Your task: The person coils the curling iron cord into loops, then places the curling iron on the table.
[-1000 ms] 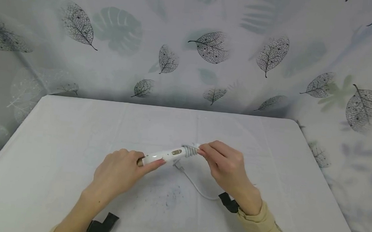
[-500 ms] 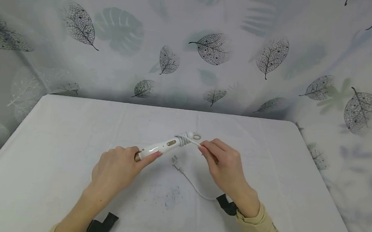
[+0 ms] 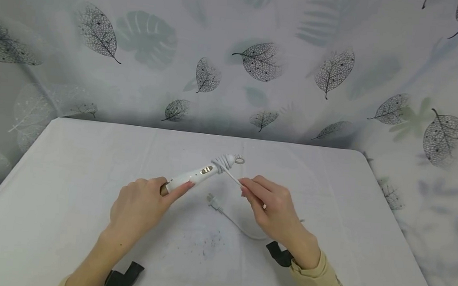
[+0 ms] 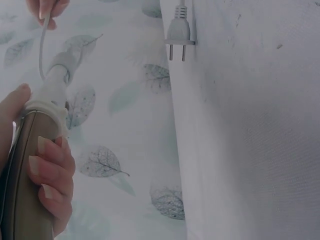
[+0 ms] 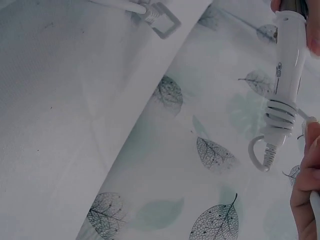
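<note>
My left hand [image 3: 136, 210] grips a curling iron [image 3: 189, 176] by its brown barrel [image 4: 29, 175], thumb along the white handle, which slants up and to the right. A white power cord [image 5: 281, 116] is wound in several turns around the handle's far end, with a small loop at its tail. My right hand [image 3: 275, 206] pinches the cord a little to the right of the coils and keeps that stretch straight. From below this hand the loose end runs to a two-pin plug [image 4: 179, 31], lower than the iron in the head view.
A white cloth covers the table [image 3: 103, 151], with dark specks [image 3: 206, 244] near its middle. Behind it hangs a leaf-printed curtain [image 3: 226, 71]. Black straps [image 3: 123, 278] show at both wrists.
The iron's cord end has swung up and away. My right hand has drawn the cord from close at the handle to a short distance off, baring a straight stretch.
</note>
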The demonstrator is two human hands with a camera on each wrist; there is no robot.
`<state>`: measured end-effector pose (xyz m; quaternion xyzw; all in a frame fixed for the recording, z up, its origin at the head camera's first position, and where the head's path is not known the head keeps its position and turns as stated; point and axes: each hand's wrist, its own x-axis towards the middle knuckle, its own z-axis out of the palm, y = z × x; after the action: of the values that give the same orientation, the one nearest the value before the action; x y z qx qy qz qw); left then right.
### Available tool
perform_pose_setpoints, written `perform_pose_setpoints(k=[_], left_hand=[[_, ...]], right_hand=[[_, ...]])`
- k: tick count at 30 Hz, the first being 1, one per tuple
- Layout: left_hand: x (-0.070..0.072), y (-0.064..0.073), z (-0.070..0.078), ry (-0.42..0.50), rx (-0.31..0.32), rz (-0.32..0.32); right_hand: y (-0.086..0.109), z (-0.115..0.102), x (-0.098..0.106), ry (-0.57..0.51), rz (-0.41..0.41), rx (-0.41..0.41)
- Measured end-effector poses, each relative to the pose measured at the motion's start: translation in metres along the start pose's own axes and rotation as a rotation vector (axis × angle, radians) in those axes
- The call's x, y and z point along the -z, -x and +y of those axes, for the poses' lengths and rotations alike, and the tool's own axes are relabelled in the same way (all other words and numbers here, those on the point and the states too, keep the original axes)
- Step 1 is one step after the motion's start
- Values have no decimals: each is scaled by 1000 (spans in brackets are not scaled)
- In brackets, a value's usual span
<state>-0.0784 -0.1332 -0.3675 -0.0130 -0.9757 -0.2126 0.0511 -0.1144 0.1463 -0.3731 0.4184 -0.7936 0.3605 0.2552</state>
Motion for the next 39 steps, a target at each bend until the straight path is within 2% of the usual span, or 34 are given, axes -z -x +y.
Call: perform_pose_setpoints(k=[3, 6, 13, 25, 33, 39], left_hand=[[2, -1, -2, -2, -8, 19], [3, -1, -2, 12, 4, 10], [4, -2, -3, 32, 22, -5], [6, 0, -1, 69, 4, 40], [6, 0, -1, 76, -15, 65], [5, -1, 2, 89, -16, 42]], right_hand=[[-1, -1, 0, 6, 26, 8], [-2, -1, 0, 18, 36, -8], [2, -1, 1, -34, -57, 1], [2, 4, -4, -70, -85, 29], [4, 5, -5, -72, -141, 46], [5, 5, -5, -41, -169, 50]])
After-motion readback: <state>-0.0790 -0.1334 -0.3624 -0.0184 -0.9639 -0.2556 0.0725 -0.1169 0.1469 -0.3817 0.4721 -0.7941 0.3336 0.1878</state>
